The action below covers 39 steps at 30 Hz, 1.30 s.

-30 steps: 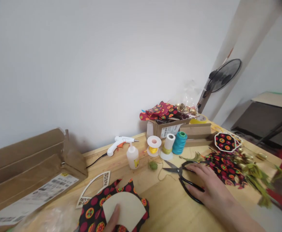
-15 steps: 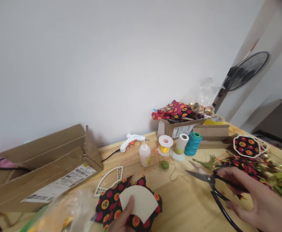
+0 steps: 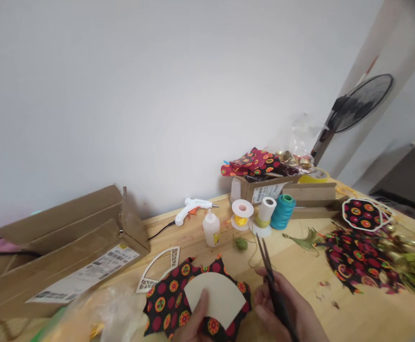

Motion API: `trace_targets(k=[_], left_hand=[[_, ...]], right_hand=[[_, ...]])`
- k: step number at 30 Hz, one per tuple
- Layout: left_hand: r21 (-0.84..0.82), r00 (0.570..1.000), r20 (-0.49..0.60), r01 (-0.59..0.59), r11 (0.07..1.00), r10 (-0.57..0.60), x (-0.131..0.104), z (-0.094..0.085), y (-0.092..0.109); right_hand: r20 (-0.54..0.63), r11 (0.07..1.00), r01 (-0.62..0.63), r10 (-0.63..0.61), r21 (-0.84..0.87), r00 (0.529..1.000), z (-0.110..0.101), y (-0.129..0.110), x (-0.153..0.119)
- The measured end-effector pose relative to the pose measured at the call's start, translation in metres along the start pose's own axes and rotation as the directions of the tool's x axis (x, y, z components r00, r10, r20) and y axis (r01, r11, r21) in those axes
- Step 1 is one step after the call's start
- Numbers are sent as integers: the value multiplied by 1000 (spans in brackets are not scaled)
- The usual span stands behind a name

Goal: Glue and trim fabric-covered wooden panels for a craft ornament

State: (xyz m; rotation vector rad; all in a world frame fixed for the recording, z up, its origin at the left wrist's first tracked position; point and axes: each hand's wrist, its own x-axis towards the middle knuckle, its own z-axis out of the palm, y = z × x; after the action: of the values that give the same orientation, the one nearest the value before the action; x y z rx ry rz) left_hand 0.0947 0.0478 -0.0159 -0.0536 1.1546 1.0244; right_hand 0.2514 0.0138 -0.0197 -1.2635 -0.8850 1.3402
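Near the front edge, my left hand (image 3: 195, 320) grips a piece of dark patterned fabric (image 3: 170, 301), its thumb pressing a cream fan-shaped card (image 3: 216, 294) flat on top. The card lies inside the fabric's jagged outline. To the right of the fabric, my right hand (image 3: 282, 308) is closed around black-handled scissors (image 3: 269, 273). Their blades point up and away, slightly apart, and do not touch the fabric. A white fan-shaped frame with cut-out lattice ends (image 3: 161, 266) lies just behind the fabric, partly covered by it.
A white glue gun (image 3: 195, 209), a glue bottle (image 3: 212, 229), and thread spools (image 3: 242, 213) stand toward the wall. An open cardboard box (image 3: 79, 266) fills the left. Fabric scraps (image 3: 360, 259) lie at right, and a plastic bag (image 3: 111, 308) is at front left.
My right hand has brought the scissors leftward, closer to the fabric, and turned them upright with the blades closer together. The fabric and card have shifted slightly right in view.
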Motion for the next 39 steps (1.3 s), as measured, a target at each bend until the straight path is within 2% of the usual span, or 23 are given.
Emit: trace_targets(k=[4,9,13,16,19,25,39], left_hand=[[20,999,27,-17,1000,17,4,-7,-6],[-14,999,15,-39,999,39,-3,-1,-5],[-37,998,52,-17,999,19,-6,1,-2],[-51,992,128,28,998,-22,-8,2,3],[-54,987,161,19,998,-10,-11,4,8],[-58,993,114,-4,998,11,-14,6,9],[-15,992,126,-24,1000,25,-11,3,8]], right_hand=[[-30,985,92,-97,-143,995,18,0,15],[37,966,24,-15,-258,999,20,-12,15],[45,967,-42,55,-252,997,23,-20,16],[72,972,-33,51,-232,996,22,-21,17],[106,976,-13,37,-216,994,20,-21,18],[116,978,-30,56,-208,992,19,-23,18],[114,977,-41,66,-210,991,18,-22,17]])
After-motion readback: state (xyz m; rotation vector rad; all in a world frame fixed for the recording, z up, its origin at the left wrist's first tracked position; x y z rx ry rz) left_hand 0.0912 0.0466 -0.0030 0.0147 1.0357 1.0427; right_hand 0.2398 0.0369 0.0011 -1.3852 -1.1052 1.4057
